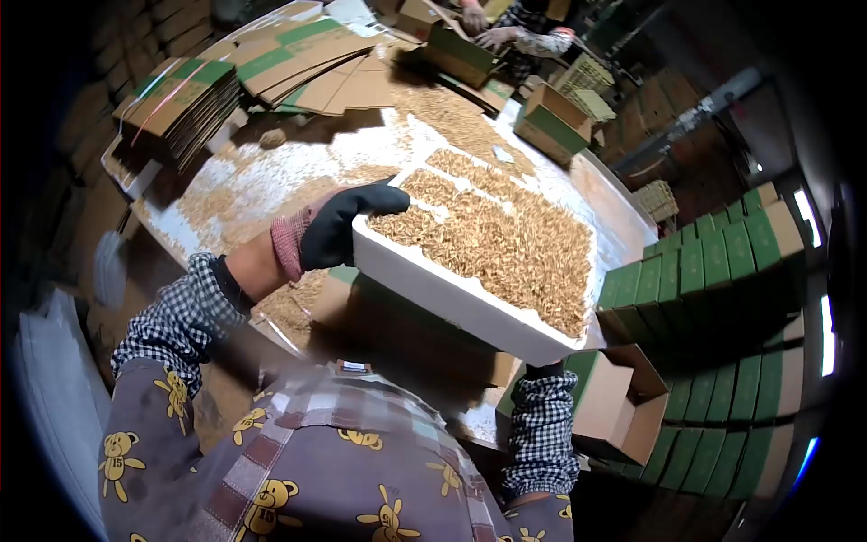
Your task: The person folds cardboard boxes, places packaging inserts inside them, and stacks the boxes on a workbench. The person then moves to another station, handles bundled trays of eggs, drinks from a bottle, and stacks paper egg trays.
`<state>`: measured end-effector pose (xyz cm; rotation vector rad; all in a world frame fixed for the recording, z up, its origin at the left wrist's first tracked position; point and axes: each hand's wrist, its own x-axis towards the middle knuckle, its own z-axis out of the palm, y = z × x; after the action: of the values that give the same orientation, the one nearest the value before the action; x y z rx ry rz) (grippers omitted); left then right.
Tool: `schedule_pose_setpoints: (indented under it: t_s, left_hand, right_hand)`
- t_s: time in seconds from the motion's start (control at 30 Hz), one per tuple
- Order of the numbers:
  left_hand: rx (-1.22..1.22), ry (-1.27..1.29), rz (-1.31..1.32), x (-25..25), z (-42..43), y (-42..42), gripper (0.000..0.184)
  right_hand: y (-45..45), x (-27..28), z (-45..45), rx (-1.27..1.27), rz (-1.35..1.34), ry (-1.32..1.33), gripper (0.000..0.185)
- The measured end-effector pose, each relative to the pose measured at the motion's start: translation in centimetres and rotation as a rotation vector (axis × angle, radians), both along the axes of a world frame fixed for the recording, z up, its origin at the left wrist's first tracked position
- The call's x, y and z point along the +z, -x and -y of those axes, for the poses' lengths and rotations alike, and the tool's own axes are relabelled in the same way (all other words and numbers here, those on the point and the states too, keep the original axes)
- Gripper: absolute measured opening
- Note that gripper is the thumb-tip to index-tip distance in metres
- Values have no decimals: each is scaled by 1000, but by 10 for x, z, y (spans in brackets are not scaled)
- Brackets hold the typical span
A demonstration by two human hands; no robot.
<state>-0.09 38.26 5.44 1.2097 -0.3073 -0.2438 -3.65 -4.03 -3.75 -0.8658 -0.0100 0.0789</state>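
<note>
A white foam box [433,291] is raised over the table and tilted, filled to the rim with tan, husk-like bits [506,244]. My left hand [348,221], in a black glove with a red cuff, is closed on its left corner, thumb over the rim. At the near right corner, my right hand [545,369] supports the box from below; only a sliver of dark glove shows and its fingers are hidden. Beneath the foam box, partly covered, is a cardboard box [388,316] in shadow.
Tan bits lie scattered over the white table [217,194]. Flattened cartons [181,104] are stacked at the back left. An open green carton [555,122] stands at the far right, another [623,406] near my right arm. Green cartons [704,262] pile up at right. A co-worker's hands [497,36] handle a carton.
</note>
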Motion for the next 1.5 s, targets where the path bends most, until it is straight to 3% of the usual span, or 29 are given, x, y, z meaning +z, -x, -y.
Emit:
schedule_pose_setpoints:
  t_s: [0.07, 0.1, 0.13, 0.17, 0.23, 0.27, 0.3, 0.37, 0.4, 0.43, 0.5, 0.53, 0.63, 0.67, 0.7, 0.77, 0.8, 0.83, 0.9, 0.93, 0.97, 1.03, 1.07, 1.1, 1.13, 1.27, 1.37, 1.43, 1.5]
  left_hand:
    - [-36, -325, 480, 2, 1, -12, 30]
    - [-51, -452, 670, 20, 0, -11, 31]
    - [-43, -173, -72, 60, 16, -3, 37]
    - [32, -578, 671, 35, 0, -11, 43]
    - [-83, -661, 771, 31, -10, -24, 45]
    - [-109, -851, 902, 43, -13, -27, 49]
    - [-109, -864, 891, 44, -11, -31, 49]
    - [-187, -707, 829, 43, -7, -38, 52]
    - [-190, -623, 761, 36, -8, -47, 51]
    - [-148, -667, 914, 34, -7, -54, 49]
    - [-70, -567, 642, 33, 5, -57, 36]
    - [-24, -331, 161, 26, 15, -61, 27]
    - [-144, -839, 453, 9, 10, -75, 33]
    - [-221, -999, 124, 35, 17, -67, 33]
    - [-274, -917, 261, 26, 21, -66, 31]
    - [19, -1141, 183, 19, 34, -63, 21]
    - [140, -936, 227, 12, 27, -60, 22]
    - [65, -350, -67, 45, 27, -38, 21]
    - [328, -248, -34, 47, -15, -38, 21]
    - [469, -317, 51, 3, -48, -54, 24]
    - [545, -779, 216, -46, -86, -65, 31]
    - [396, -1704, -171, -128, -132, -58, 93]
    - [167, -1896, -523, -120, -128, -41, 117]
    - [103, -1899, -579, -189, -158, -32, 125]
    - [91, -1880, -633, -229, -172, -28, 124]
    - [365, -1355, -520, -148, -179, -22, 90]
    - [754, -1698, -180, -146, -206, -52, 52]
    - [602, -1205, -62, -117, -218, -81, 30]
    - [712, -956, 209, -18, -126, -63, 28]
  right_hand:
    - [1, 3, 16, 247, -13, 1025, 55]
    - [2, 17, 11, 232, -23, 1010, 55]
    - [2, 41, -4, 194, 191, 1279, 56]
    - [-1, 51, -13, 162, 412, 1539, 57]
    - [-18, 29, -4, 196, 384, 1388, 60]
    - [-16, 57, -29, 91, 14, 1172, 60]
    - [-20, 62, -36, 63, 211, 1137, 64]
    - [-17, 67, -46, 86, 273, 1194, 75]
    - [-24, 68, -43, 164, 491, 1397, 86]
    - [-17, 75, -39, 246, 305, 1125, 90]
    - [-9, 77, -44, 236, 293, 1109, 97]
    - [-8, 79, -44, 239, 293, 1110, 97]
    - [1, 84, -47, 179, 365, 1227, 103]
    - [3, 91, -48, 208, 225, 1154, 104]
    - [2, 95, -46, 232, 93, 1079, 106]
    - [4, 75, -23, 150, 302, 1171, 104]
    - [9, 92, -25, 155, 281, 1200, 99]
    - [14, 107, -28, 164, 257, 1225, 94]
    - [24, 133, -28, 297, -49, 1271, 84]
    - [24, 110, -11, 298, 37, 1457, 72]
    - [31, 101, -12, 200, 140, 1677, 59]
    - [33, 107, -35, 186, -24, 1985, 43]
    - [29, 108, -42, 184, -32, 1986, 43]
    - [22, 110, -45, 226, -129, 2003, 38]
    - [16, 112, -46, 272, -226, 2023, 34]
    - [17, 98, -38, 99, -52, 1750, 32]
    - [20, 98, -48, -48, -105, 1602, 39]
    - [25, 80, -37, -179, -40, 1432, 54]
    - [30, 61, -22, -293, -244, 1356, 58]
